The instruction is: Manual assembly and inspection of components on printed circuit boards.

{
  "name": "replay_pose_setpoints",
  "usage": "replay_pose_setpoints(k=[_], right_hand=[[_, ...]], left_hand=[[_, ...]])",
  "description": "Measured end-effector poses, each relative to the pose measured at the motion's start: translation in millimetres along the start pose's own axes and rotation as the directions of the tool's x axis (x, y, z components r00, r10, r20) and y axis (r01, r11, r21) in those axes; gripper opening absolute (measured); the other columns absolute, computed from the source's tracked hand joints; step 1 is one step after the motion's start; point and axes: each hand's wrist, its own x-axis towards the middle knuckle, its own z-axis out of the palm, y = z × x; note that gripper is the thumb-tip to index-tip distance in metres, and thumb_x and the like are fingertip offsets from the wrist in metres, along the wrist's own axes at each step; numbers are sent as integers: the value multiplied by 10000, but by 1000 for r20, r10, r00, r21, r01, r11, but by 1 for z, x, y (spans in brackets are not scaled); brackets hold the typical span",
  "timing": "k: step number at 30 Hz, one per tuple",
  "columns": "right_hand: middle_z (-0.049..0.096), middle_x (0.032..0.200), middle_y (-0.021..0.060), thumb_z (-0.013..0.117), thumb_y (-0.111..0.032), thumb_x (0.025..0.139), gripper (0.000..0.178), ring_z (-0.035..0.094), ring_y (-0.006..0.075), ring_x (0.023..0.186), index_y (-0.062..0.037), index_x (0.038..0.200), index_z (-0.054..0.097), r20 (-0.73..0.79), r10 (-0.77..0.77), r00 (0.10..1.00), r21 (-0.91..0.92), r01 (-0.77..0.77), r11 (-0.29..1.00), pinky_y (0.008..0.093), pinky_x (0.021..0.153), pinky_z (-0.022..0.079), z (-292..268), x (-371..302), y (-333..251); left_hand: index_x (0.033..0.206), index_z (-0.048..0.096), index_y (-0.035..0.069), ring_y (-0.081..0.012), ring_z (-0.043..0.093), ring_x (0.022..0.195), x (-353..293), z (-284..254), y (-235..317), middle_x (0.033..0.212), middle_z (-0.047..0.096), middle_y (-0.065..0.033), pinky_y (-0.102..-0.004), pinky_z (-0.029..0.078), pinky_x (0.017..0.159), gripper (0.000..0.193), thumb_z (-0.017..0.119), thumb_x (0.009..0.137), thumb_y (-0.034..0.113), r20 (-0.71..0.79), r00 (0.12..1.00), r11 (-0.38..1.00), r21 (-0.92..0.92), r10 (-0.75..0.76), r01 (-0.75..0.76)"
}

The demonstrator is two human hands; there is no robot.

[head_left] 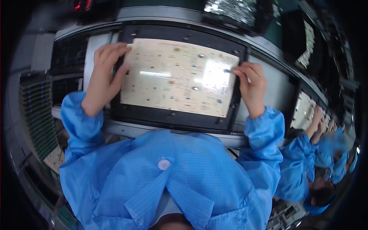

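Observation:
A cream-coloured circuit board (153, 90) dotted with small parts lies in a black frame-like carrier (153, 118) in front of me. My left hand (103, 73) is at the board's left edge, thumb and fingers apart, with no object visible between them. At the upper right of the board, my right hand (253, 82) pinches thumb and forefinger together. A small blue component (226, 71) shows at those fingertips, near the board surface. Another blue component (219, 101) stands at the board's lower right. Bright glare washes out part of the right side.
Metal rails (130, 129) run along the carrier's near side. A green slotted rack (36, 103) stands at far left. Shiny wrapped material (230, 11) sits beyond the line. To the right, a co-worker's hands (316, 120) rest over another board (303, 111).

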Motion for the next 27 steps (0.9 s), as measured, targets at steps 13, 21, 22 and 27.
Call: replay_pose_setpoints(k=[13, 21, 22, 27], right_hand=[[613, 848, 104, 645, -240, 906, 194, 597, 299, 868, -61, 837, 620, 423, -262, 868, -487, 461, 742, 404, 757, 494, 3, 66, 2], [661, 689, 131, 600, -378, 962, 374, 674, 324, 646, -76, 743, 622, 314, 24, 949, -740, 228, 633, 420, 520, 508, 16, 81, -55], [661, 689, 131, 600, -378, 962, 374, 674, 324, 646, -76, 743, 622, 312, 23, 950, -737, 226, 637, 420, 520, 508, 25, 83, -61], [657, 847, 62, 665, -297, 909, 191, 679, 292, 801, -138, 994, 601, 481, -345, 806, -523, 579, 625, 390, 604, 535, 64, 105, -50]], left_hand=[[966, 678, 5, -303, 638, 917, 63, 37, -63, 949, 641, -126, -356, 528, 807, 137, 706, 844, 61, -120, 979, 983, -62, 164, -172], [1127, 685, 64, -282, 586, 1158, 41, 12, -62, 1201, 616, -84, -351, 503, 966, 249, 693, 879, 79, -107, 953, 946, -126, 285, -297], [1180, 677, 88, -279, 551, 1208, 31, 4, -56, 1254, 596, -75, -366, 470, 1019, 326, 718, 857, 90, -115, 981, 984, -78, 154, -163], [1082, 707, 64, -279, 570, 1121, 11, 8, -73, 1121, 658, -76, -382, 478, 981, 246, 726, 837, 80, -1, 938, 935, -74, 348, -347]])
